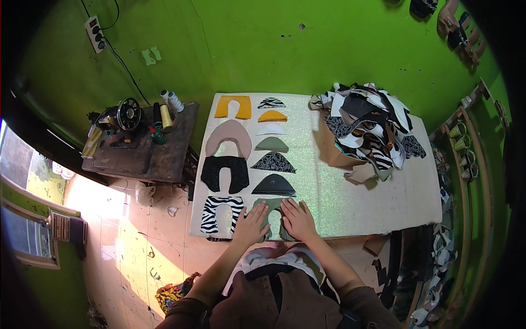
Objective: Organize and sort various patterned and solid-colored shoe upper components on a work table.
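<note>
My left hand [252,223] and my right hand [298,220] lie flat with fingers stretched on an olive-green U-shaped fabric piece [275,204] at the table's near edge. To its left is a zebra-striped U-shaped piece [222,201], beside my left hand. Beyond that, in a column, lie a black U-shaped piece [224,162], a beige-pink one [229,128] and a yellow one [234,100]. A second column of half-moon pieces runs away from my hands: black [274,185], black-and-white patterned [274,163], green [272,144], white [271,129], yellow [272,116] and zebra-striped [272,103].
A cardboard box [335,149] heaped with fabric scraps [367,118] stands at the table's [350,205] far right. At left, a sewing machine [121,116] and thread cones [166,118] sit on a dark stand [170,164]. Shoes [460,137] hang on a right-hand rack.
</note>
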Available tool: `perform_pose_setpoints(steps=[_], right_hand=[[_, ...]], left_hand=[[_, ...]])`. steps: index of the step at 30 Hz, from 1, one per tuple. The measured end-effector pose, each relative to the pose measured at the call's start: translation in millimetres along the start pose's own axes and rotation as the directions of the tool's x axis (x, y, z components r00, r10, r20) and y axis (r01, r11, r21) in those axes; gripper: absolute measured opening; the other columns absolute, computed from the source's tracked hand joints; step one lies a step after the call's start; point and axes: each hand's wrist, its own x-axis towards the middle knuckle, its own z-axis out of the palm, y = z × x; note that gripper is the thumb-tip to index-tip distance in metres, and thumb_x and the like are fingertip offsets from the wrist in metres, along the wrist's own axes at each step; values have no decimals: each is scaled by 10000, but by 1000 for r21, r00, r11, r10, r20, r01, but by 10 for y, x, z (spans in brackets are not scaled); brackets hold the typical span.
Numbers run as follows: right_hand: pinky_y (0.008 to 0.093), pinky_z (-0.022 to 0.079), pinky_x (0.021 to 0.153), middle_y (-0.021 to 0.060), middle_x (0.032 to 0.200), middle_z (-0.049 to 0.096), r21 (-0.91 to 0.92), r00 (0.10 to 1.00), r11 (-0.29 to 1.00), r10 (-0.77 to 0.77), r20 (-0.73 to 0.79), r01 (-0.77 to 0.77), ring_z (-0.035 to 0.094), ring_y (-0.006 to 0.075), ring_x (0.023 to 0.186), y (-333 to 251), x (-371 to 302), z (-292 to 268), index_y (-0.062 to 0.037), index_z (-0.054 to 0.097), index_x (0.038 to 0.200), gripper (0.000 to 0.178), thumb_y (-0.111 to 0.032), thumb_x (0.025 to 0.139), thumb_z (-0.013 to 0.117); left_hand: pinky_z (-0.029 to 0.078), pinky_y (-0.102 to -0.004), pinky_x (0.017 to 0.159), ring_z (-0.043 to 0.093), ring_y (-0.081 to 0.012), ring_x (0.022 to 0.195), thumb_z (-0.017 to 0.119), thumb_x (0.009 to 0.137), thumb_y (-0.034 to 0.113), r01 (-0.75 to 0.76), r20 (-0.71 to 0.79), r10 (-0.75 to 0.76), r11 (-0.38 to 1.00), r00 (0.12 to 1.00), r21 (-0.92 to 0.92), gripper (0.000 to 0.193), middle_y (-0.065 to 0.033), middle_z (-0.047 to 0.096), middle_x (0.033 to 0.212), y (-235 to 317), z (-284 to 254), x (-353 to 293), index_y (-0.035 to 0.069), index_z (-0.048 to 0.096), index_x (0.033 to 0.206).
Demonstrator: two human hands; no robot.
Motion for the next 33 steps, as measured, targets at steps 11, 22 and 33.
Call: perform_pose_setpoints(steps=[11, 22, 33], right_hand=[[470, 337, 960, 184, 1148, 485, 135, 963, 973, 211, -168, -189, 431, 367, 1117, -15, 74, -65, -29, 523, 1165, 378, -175, 820, 568], [411, 428, 776, 168, 901, 572, 373, 930, 902, 308, -200, -219, 546, 345, 879, -6, 39, -83, -31, 526, 982, 158, -111, 848, 540], [459, 431, 509, 175, 667, 605, 330, 862, 812, 506, 11, -481, 589, 372, 584, -102, -3, -119, -88, 475, 1086, 215, -204, 906, 486]], left_hand=[[388, -370, 828, 528, -243, 993, 612, 771, 131, 102, -163, -153, 953, 975, -285, 310, -79, 560, 1039, -88, -74, 123, 66, 564, 1070], [422, -400, 734, 541, -304, 837, 585, 799, 113, 188, -165, -306, 844, 937, -502, 148, -109, 560, 864, -110, -95, 124, 61, 575, 937], [466, -434, 649, 601, -389, 798, 474, 917, 190, 447, 171, -462, 593, 870, -670, 201, -218, 612, 895, -105, -272, 236, 29, 489, 1037]])
